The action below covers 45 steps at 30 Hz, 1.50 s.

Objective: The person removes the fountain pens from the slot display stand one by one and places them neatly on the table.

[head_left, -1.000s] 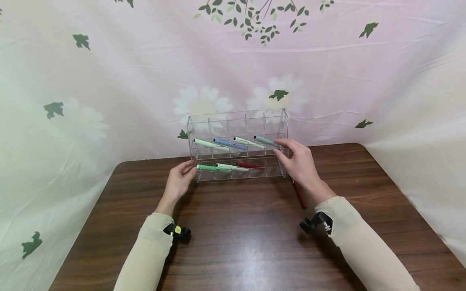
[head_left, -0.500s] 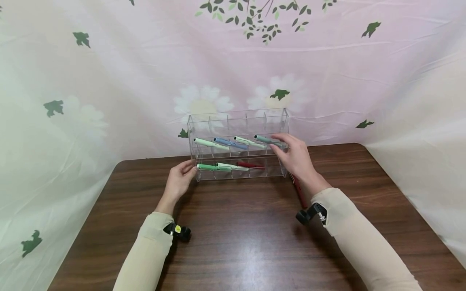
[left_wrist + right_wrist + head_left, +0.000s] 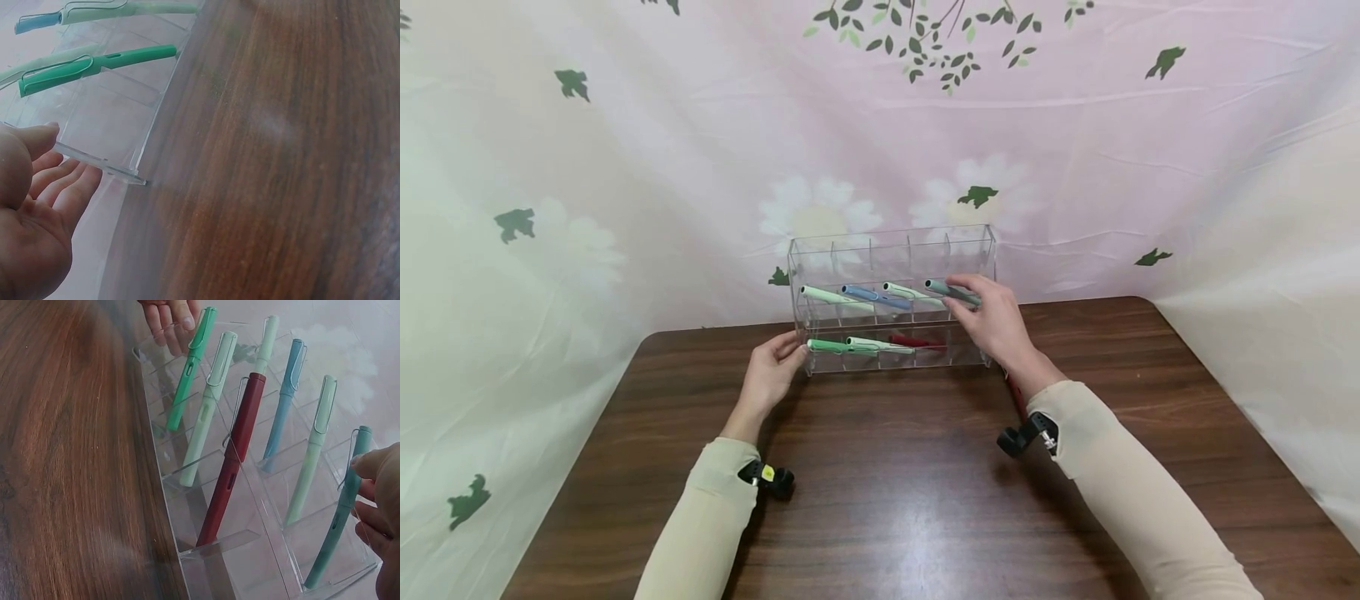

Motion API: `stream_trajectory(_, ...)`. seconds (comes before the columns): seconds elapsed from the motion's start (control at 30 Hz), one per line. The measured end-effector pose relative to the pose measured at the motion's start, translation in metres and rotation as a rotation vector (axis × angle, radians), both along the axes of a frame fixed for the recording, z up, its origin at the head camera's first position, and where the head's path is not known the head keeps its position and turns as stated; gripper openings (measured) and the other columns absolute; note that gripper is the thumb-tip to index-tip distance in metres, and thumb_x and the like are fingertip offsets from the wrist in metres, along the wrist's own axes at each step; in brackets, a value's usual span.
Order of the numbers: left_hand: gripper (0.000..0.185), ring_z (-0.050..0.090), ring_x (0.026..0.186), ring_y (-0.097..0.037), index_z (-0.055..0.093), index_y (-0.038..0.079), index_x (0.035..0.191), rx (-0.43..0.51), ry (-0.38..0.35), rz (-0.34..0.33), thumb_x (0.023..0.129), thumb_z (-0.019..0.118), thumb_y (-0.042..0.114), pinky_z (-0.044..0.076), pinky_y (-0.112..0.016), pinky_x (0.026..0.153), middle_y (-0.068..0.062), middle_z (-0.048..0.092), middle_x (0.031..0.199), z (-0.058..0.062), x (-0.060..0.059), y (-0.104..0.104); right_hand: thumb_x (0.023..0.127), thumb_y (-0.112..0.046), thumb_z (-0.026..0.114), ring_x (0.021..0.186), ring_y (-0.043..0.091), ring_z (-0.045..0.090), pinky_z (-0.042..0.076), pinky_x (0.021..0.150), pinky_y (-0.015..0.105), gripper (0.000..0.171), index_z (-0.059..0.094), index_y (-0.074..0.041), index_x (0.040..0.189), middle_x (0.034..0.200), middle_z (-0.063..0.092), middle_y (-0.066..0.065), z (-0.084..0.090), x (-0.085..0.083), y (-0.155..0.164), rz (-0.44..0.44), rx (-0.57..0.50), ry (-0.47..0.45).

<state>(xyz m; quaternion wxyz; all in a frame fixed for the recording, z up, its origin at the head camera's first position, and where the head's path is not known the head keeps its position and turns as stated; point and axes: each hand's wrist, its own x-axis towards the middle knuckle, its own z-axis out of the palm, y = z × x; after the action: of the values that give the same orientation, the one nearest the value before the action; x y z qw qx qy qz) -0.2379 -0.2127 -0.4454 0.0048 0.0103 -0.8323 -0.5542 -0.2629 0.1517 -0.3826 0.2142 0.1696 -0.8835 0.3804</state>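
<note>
A clear acrylic pen rack (image 3: 226,542) stands at the back of the table with pens leaning in two tiers. My left hand (image 3: 767,372) grips its left side panel, thumb on one face and fingers on the other. My right hand (image 3: 996,321) pinches the teal pen (image 3: 338,514) near its clip, at the right of the upper tier; the pen's lower end is in its compartment. Also in the upper tier are a blue pen (image 3: 285,397) and pale green pens (image 3: 310,459). A green pen (image 3: 100,64), a pale green one and a dark red pen (image 3: 242,431) lean in the lower tier.
Another red pen (image 3: 1016,395) lies on the brown wooden table (image 3: 880,467) right of the rack, partly hidden by the right forearm. A printed cloth (image 3: 700,167) hangs close behind the rack and along both sides.
My right hand has slid left along the teal pen, from its far end towards the clip. The left hand stays on the rack's side, and the pens look unmoved.
</note>
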Motion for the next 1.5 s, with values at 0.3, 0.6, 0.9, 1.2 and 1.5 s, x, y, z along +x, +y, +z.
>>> stream_trajectory(0.3, 0.048, 0.06, 0.143, -0.039, 0.052, -0.006, 0.156, -0.001, 0.005, 0.002, 0.112, 0.061, 0.012, 0.053, -0.047, 0.114, -0.028, 0.059, 0.154, 0.0, 0.0, 0.002, 0.1, -0.011, 0.078, 0.116, 0.041, 0.074, 0.063, 0.091, 0.055, 0.033, 0.075, -0.001, 0.131, 0.131, 0.075, 0.021, -0.002, -0.004, -0.005, -0.015, 0.051, -0.014)
stream_trajectory(0.6, 0.048, 0.062, 0.141, -0.037, 0.053, -0.004, 0.156, -0.002, 0.004, 0.005, 0.111, 0.062, 0.013, 0.055, -0.05, 0.113, -0.027, 0.061, 0.152, -0.001, 0.001, 0.002, 0.099, -0.009, 0.08, 0.113, 0.042, 0.075, 0.059, 0.097, 0.058, 0.027, 0.079, -0.001, 0.124, 0.124, 0.079, 0.021, -0.008, -0.007, -0.007, -0.042, 0.021, 0.054)
stream_trajectory(0.9, 0.047, 0.062, 0.14, -0.04, 0.053, -0.007, 0.154, 0.009, 0.014, 0.008, 0.111, 0.061, 0.011, 0.055, -0.048, 0.112, -0.028, 0.06, 0.152, -0.002, 0.002, 0.002, 0.098, -0.006, 0.08, 0.11, 0.041, 0.076, 0.06, 0.094, 0.057, 0.023, 0.08, 0.0, 0.12, 0.12, 0.079, 0.021, -0.01, -0.008, -0.009, -0.029, -0.009, 0.086)
stream_trajectory(1.2, 0.048, 0.061, 0.142, -0.04, 0.052, -0.007, 0.155, 0.003, 0.016, 0.001, 0.111, 0.061, 0.011, 0.054, -0.049, 0.113, -0.029, 0.059, 0.153, -0.004, 0.001, 0.0, 0.098, -0.004, 0.079, 0.107, 0.041, 0.076, 0.062, 0.093, 0.055, 0.021, 0.079, 0.001, 0.119, 0.119, 0.079, 0.021, -0.011, -0.009, -0.006, -0.007, -0.075, 0.155)
stream_trajectory(1.5, 0.048, 0.061, 0.143, -0.038, 0.052, -0.005, 0.156, 0.013, 0.002, 0.002, 0.111, 0.061, 0.012, 0.054, -0.049, 0.114, -0.027, 0.059, 0.154, -0.003, 0.0, 0.0, 0.097, -0.002, 0.079, 0.106, 0.039, 0.075, 0.061, 0.092, 0.054, 0.022, 0.08, 0.001, 0.119, 0.117, 0.079, 0.02, -0.005, -0.008, 0.0, 0.016, -0.112, 0.258)
